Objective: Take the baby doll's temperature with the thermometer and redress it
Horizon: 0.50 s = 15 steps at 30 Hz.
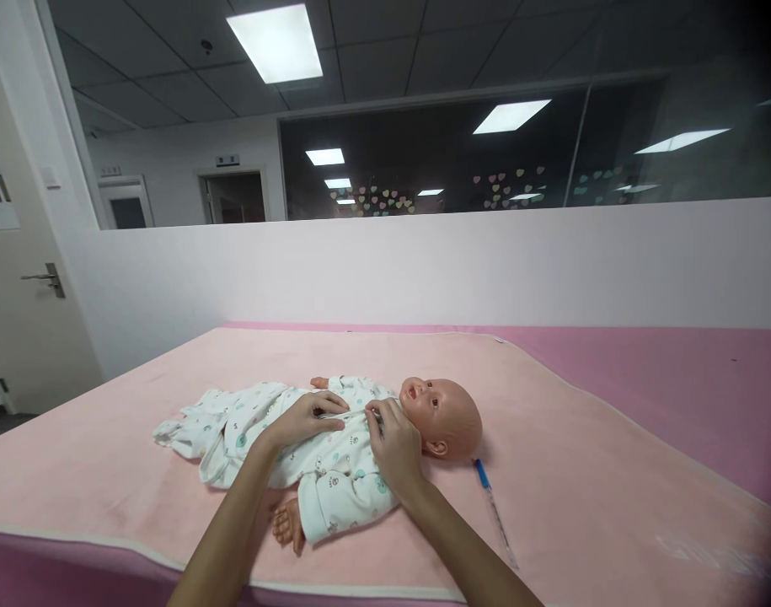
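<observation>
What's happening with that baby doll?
A person has both hands on the doll's white patterned clothes. The left hand rests on its front, and the right hand is at its upper chest, fingertips at the cloth. The doll lies on a pink mat, with a thin blue-ended stick near its head.

The left hand (307,419) and right hand (396,443) touch the baby doll's (454,413) patterned outfit (347,489).

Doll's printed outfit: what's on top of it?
The left hand and right hand, both over the front of the outfit. Cloth directly beneath them is covered and can't be seen.
</observation>
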Tool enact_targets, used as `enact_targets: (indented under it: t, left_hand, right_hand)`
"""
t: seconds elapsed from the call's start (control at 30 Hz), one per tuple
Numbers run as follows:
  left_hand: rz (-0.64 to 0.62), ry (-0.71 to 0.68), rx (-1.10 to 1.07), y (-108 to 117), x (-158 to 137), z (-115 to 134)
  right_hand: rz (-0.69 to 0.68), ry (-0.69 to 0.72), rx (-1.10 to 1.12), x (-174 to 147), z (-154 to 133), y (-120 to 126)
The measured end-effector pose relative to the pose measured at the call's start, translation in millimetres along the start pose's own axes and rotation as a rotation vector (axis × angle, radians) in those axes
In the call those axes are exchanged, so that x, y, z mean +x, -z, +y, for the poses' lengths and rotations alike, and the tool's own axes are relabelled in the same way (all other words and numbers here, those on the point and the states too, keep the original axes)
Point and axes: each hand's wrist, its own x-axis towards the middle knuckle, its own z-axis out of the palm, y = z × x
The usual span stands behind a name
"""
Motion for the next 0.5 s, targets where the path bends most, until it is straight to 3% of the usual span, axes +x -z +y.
enact_targets:
  t: [0.23,0.5]
  left_hand:
    - [0.062,-0.003,0.078,-1.3,0.8,-3.5]
    - [0.099,0.044,-0.071,-2.2,0.6,-3.5]
  right_hand:
    - [-0.025,-0.028,0.002,-1.2,-0.6,0.2]
    - [-0.038,-0.032,0.002,0.1,-0.6,-0.2]
